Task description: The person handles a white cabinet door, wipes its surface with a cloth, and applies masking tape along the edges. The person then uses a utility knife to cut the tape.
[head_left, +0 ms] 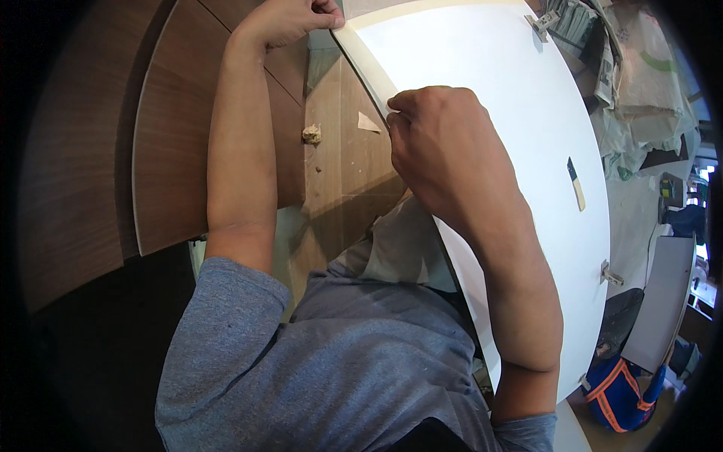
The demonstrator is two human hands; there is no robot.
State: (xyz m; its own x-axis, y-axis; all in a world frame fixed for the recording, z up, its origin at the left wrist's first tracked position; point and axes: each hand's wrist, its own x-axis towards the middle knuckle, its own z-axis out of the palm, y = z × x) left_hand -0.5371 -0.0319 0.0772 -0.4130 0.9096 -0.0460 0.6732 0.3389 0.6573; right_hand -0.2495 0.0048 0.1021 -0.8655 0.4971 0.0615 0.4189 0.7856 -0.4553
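A white door panel (489,68) with metal hinges along its far right edge lies in front of me. Cream masking tape (367,64) runs along its left edge, and another strip covers the top edge. At the upper left corner my left hand (290,22) is closed, thumb and fingers pinching the tape's end. Lower on the same edge, my right hand (448,139) has its fingers curled and pressed together on the tape; the fingertips are partly hidden. A small flat tool (576,184) with a dark end and a cream handle rests on the panel.
Brown wooden panels (181,128) stand at my left. On the wood-look floor lie a crumpled wad (312,134) and a torn scrap (367,123). One hinge (611,275) juts from the panel's right edge. Plastic bags (651,83) and a blue bag with orange straps (619,393) sit beyond.
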